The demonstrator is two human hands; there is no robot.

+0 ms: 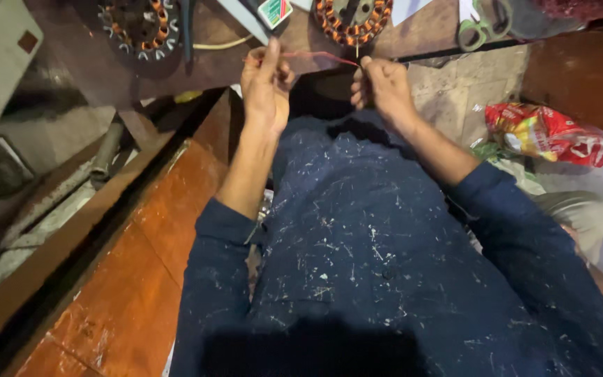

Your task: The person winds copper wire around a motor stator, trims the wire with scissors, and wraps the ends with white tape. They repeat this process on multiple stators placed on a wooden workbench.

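Thin reddish wire (pixel 319 54), copper-wound metal stator (pixel 352 17), worn matt wooden bench (pixel 141 279), glossy plastic wrapper (pixel 549 132)

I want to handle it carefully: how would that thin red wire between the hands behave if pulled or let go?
The red wire bows between the left hand and right hand, so it is probably floppy and very light. Being so thin, it might kink or snap under hard pulling.

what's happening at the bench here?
A person in a dark blue speckled shirt holds a thin red wire stretched between both hands, the left hand and right hand each pinching one end, raised in front of a wooden bench. On the bench lie two round wound stators with copper coils, one right above the hands and another to the left, plus green-handled scissors. A red snack bag lies on the floor to the right.
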